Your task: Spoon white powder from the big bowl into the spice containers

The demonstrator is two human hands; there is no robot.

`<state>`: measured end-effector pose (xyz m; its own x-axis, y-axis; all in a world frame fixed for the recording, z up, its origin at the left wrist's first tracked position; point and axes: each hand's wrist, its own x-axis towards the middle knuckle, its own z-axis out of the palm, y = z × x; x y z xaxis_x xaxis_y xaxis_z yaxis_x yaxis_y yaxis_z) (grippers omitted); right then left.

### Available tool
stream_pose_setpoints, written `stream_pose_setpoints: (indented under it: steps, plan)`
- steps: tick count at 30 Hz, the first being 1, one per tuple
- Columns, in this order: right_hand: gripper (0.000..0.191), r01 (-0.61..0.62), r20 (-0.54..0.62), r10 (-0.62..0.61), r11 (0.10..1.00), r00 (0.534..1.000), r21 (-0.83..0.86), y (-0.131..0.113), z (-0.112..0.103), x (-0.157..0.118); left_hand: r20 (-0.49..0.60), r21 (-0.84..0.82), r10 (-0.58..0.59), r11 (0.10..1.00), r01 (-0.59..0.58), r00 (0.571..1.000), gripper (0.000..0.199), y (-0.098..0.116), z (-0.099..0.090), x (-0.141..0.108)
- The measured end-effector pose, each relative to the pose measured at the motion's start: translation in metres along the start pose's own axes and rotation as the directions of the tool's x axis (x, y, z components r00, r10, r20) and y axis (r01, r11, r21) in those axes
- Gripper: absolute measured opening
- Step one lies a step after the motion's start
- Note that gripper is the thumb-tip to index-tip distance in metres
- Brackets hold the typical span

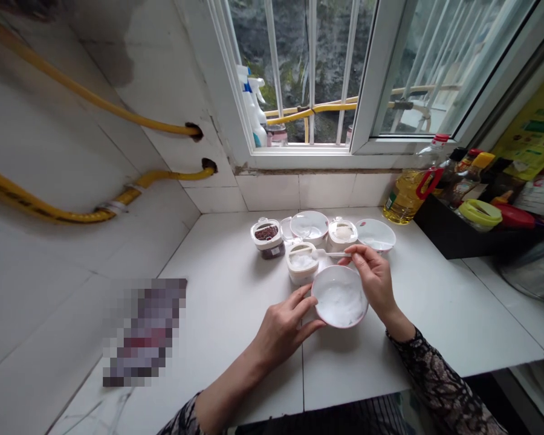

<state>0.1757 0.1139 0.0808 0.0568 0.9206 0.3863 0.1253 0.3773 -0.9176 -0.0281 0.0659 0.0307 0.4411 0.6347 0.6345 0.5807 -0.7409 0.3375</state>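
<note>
My left hand (285, 323) grips the left rim of a white bowl (340, 323), its fingers over the edge and thumb below. White grainy stuff (340, 296) covers the bowl's inside. Between thumb and fingers, my right hand (374, 278) pinches the handle of a small white spoon (338, 254). The spoon's head reaches over an open white jar (301, 278) of white granules, just behind the bowl; whether it touches the granules I cannot tell. Behind are a jar of dark reddish bits (267, 238), a lidded white jar (342, 232) and two more white bowls (309, 225) (376, 232).
A bottle of yellow oil (403, 193) stands at the back right, beside a black rack (448, 232) of sauce bottles. A blurred-out object (145, 332) lies on the white tiled counter (217, 290) at left. Yellow hoses (86, 214) run along the left wall; a barred window is behind.
</note>
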Motion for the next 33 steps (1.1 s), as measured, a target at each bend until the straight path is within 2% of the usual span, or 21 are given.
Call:
stream_pose_setpoints:
  steps: [2, 4, 6, 7, 8, 10, 14, 17, 19, 23, 26, 28, 31, 33]
  plan:
    - [0.014, 0.206, -0.002, -0.209, 0.965, 0.978, -0.161, -0.001, 0.006, -0.002, -0.002, 0.024, 0.012, 1.0, -0.012, 1.0, 0.027, 0.001, 0.001, -0.001]
    - [0.018, 0.429, 0.109, -0.417, 0.843, 0.902, -0.324, -0.001, 0.011, -0.002, -0.012, 0.047, 0.025, 0.999, -0.024, 1.0, 0.027, 0.002, 0.001, -0.001]
    - [0.023, 0.584, 0.26, -0.523, 0.703, 0.811, -0.407, 0.0, 0.013, -0.001, -0.02, 0.062, 0.029, 0.998, -0.027, 0.999, 0.027, 0.002, 0.002, -0.002]
    - [0.024, 0.623, 0.305, -0.544, 0.66, 0.782, -0.421, 0.0, 0.014, -0.001, -0.021, 0.063, 0.025, 0.998, -0.024, 0.999, 0.027, 0.002, 0.002, -0.002]
    - [0.025, 0.636, 0.318, -0.552, 0.643, 0.771, -0.427, 0.0, 0.013, -0.001, -0.022, 0.059, 0.019, 0.998, -0.018, 1.0, 0.026, 0.002, 0.002, -0.002]
    - [0.023, 0.611, 0.267, -0.552, 0.666, 0.79, -0.428, -0.001, 0.01, -0.001, -0.016, 0.047, 0.008, 0.999, -0.007, 1.0, 0.026, 0.002, 0.003, -0.003]
    - [0.017, 0.45, 0.118, -0.44, 0.805, 0.89, -0.387, -0.004, -0.004, -0.002, 0.005, 0.02, -0.013, 1.0, 0.013, 1.0, 0.024, 0.003, 0.002, -0.003]
    - [0.017, 0.33, 0.138, -0.3, 0.867, 0.944, -0.374, -0.002, -0.016, -0.001, 0.01, 0.017, -0.015, 1.0, 0.015, 1.0, 0.022, 0.003, 0.001, -0.003]
    - [0.018, 0.342, 0.235, -0.265, 0.849, 0.935, -0.402, 0.001, -0.019, 0.0, 0.007, 0.011, -0.007, 1.0, 0.007, 1.0, 0.023, 0.003, 0.0, -0.003]
    - [0.017, 0.494, 0.481, -0.274, 0.759, 0.833, -0.423, 0.007, -0.016, -0.001, 0.01, -0.003, -0.017, 1.0, 0.017, 1.0, 0.022, 0.004, -0.001, -0.003]
    - [0.018, 0.52, 0.564, -0.266, 0.776, 0.782, -0.356, 0.006, -0.013, -0.004, 0.021, 0.003, -0.029, 1.0, 0.029, 0.999, 0.022, 0.004, -0.001, -0.003]
    - [0.019, 0.518, 0.55, -0.284, 0.788, 0.786, -0.333, 0.004, -0.015, -0.004, 0.027, 0.009, -0.029, 1.0, 0.029, 0.999, 0.022, 0.005, -0.001, -0.003]
    - [0.019, 0.508, 0.478, -0.304, 0.771, 0.824, -0.384, 0.002, -0.019, -0.003, 0.024, 0.02, -0.018, 1.0, 0.018, 1.0, 0.023, 0.005, -0.002, -0.003]
    - [0.019, 0.495, 0.47, -0.287, 0.764, 0.835, -0.413, 0.003, -0.019, -0.002, 0.022, 0.025, -0.016, 1.0, 0.016, 1.0, 0.023, 0.005, -0.002, -0.003]
